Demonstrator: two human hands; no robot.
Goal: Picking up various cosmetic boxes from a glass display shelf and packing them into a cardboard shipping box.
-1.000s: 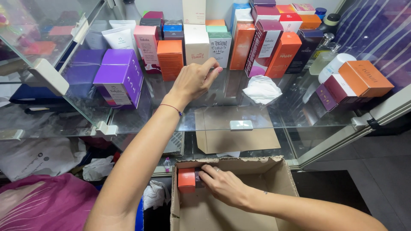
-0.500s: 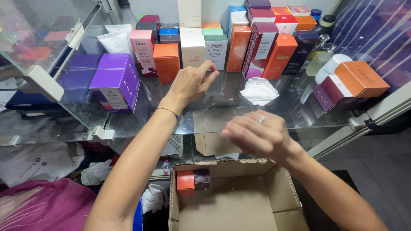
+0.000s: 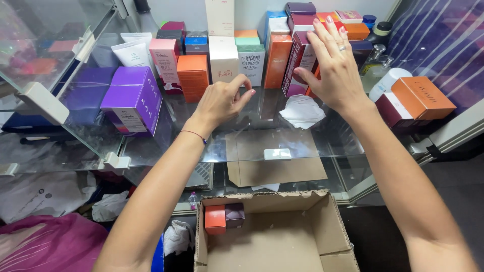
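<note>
Since half a second ago the right hand (image 3: 334, 65) has risen from above the carton (image 3: 275, 236) to the row of boxes at the back of the glass shelf (image 3: 262, 136). Its fingers are spread wide, palm toward the boxes; the thumb tip touches the dark red box (image 3: 297, 63) standing there, the other fingers stand just in front of the boxes behind it, and the grip has not closed on anything. A ring shows on one finger.

The left hand (image 3: 222, 100) has stayed over the glass shelf, left of the dark red box. Its fingers are curled loosely, thumb and forefinger nearly meeting, with nothing between them; whether it rests on the glass I cannot tell. A thin cord sits at its wrist.

Left of the dark red box stand an orange box (image 3: 277, 60), a pale green box (image 3: 250, 63), a white box (image 3: 223, 58) and a second, squat orange box (image 3: 193, 76). Farther left sits a large purple box (image 3: 132, 98). A crumpled white paper (image 3: 302, 111) lies on the shelf just in front of the dark red box. Well below it, the open carton holds a small orange box (image 3: 215, 219) and a small dark box (image 3: 235, 215) side by side in its far left corner.
</note>
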